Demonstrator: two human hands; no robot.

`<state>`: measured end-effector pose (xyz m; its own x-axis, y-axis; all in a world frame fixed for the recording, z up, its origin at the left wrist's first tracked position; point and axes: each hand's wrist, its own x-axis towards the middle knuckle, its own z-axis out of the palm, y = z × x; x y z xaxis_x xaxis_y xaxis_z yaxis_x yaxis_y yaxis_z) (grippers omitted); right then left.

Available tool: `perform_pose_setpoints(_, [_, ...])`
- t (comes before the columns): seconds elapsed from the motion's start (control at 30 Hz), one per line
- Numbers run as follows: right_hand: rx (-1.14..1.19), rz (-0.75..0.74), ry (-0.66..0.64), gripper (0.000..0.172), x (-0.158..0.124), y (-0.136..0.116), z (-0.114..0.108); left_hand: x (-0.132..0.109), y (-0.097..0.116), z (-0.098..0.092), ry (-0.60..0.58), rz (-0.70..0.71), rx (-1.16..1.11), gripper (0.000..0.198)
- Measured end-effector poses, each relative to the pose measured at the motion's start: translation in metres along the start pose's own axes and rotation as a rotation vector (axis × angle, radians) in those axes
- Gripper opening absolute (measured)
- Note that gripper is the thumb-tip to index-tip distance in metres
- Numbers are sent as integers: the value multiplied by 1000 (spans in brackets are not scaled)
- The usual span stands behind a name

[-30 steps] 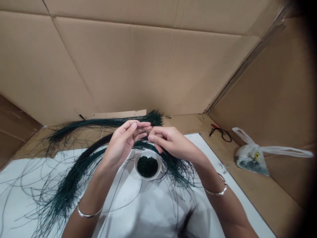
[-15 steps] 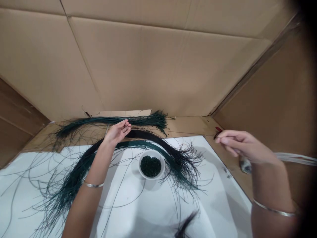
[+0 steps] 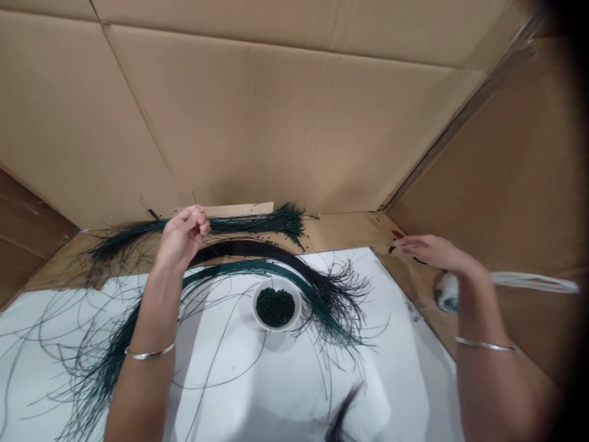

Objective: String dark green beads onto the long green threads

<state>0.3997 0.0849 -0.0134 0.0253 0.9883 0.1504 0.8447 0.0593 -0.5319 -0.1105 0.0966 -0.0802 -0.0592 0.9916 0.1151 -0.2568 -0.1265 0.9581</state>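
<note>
My left hand (image 3: 184,234) is raised and closed in a pinch on a thin dark thread, whose end sticks up above the fingers. It hovers by the far bundle of dark green threads (image 3: 251,223) lying on cardboard. My right hand (image 3: 426,250) is stretched out to the right, fingers pressed together and pointing left; what they hold is too fine to see. It is close to a small red and black item (image 3: 394,235). Between my arms stands a small white bowl (image 3: 291,320) of dark green beads. An arched bundle of green and black threads (image 3: 294,277) curves behind the bowl.
A white sheet (image 3: 276,393) covers the work surface, with loose threads (image 3: 55,344) scattered on its left. Cardboard walls (image 3: 285,123) close in the back and right. A plastic bag (image 3: 447,293) lies on the cardboard floor behind my right wrist.
My hands were together above the bowl, then drew apart. My left hand has moved left and closed into a pinch. My right hand swung far right and has now dropped lower.
</note>
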Motion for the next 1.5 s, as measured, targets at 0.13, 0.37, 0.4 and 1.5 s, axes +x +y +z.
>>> perform_pose_setpoints(0.13, [171, -61, -134, 28, 9, -61, 50, -21, 7, 33, -293, -23, 129, 32])
perform_pose_setpoints(0.37, [985, -158, -813, 53, -9, -179, 147, -43, 4, 91, -736, -130, 302, 29])
perform_pose_setpoints(0.4, [1014, -152, -842, 49, -10, -186, 155, -45, 4, 94, -777, -146, 319, 29])
perform_pose_setpoints(1.5, [1171, -381, -79, 11, -37, -189, 158, -68, 30, 118, -84, 37, 223, 23])
